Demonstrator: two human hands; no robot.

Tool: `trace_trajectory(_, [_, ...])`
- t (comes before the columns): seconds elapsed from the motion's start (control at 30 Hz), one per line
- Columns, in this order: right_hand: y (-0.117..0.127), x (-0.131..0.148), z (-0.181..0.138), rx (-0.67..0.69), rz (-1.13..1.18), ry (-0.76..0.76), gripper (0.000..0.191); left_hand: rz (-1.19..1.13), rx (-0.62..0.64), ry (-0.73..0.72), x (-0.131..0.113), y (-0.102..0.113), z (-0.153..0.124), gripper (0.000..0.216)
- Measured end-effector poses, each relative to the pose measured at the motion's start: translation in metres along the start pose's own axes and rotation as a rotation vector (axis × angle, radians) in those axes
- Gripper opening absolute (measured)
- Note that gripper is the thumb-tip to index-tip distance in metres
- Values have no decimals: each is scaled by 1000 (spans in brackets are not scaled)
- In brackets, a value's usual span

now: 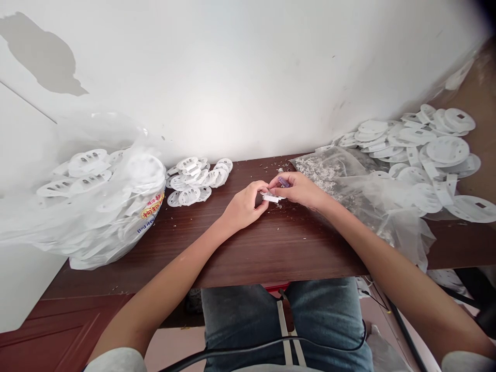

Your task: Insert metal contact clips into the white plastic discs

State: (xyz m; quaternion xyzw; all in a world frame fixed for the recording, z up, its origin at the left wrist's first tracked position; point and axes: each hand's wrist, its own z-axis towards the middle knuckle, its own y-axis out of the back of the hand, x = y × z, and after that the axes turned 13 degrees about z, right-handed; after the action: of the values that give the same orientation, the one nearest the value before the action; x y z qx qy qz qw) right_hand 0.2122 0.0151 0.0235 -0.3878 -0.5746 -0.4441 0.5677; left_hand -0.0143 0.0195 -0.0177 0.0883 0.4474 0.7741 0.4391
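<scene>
Over the middle of the dark brown tabletop (248,253), my left hand (248,205) is closed on the left side of a white plastic part (272,198). My right hand (296,188) meets it from the other side, its fingers pinched round a small purple tool (284,182), whose kind I cannot make out. The fingertips of both hands come close together over the part and hide some of it. Small white scraps lie scattered on the wood around the hands.
At the left stands a clear plastic bag (116,227) full of white discs. A small pile of slotted white discs (189,181) lies beside it. To the right, a bag of tiny clear pieces (329,168) lies before a big heap of white discs (418,142). A white wall (232,77) rises behind.
</scene>
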Motion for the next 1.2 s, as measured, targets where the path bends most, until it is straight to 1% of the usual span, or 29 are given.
trace_trajectory(0.13, [0, 1, 0, 6, -44, 36, 23, 22, -11, -14, 0, 0, 0, 49])
trace_trajectory(0.33, [-2, 0, 0, 23, 0, -26, 32, 23, -13, -24, 0, 1, 0, 46])
trace_trajectory(0.43, [-3, 1, -1, 12, 10, -49, 33, 22, -22, -24, 1, 1, 0, 45])
trace_trajectory(0.73, [-3, 2, -1, -1, 12, -65, 27, 36, -20, -8, 1, 1, 0, 48])
trace_trajectory(0.87, [-4, -1, 0, -6, -4, -26, 23, 48, -21, -9, 2, 1, -1, 49])
trace_trajectory(1.0, [-6, -3, 1, -24, 28, 1, 25, 58, -45, -53, 3, 2, -1, 50])
trace_trajectory(1.2, [-8, -4, 0, 0, 72, -74, 28, 78, -37, -87, 3, 4, -1, 45])
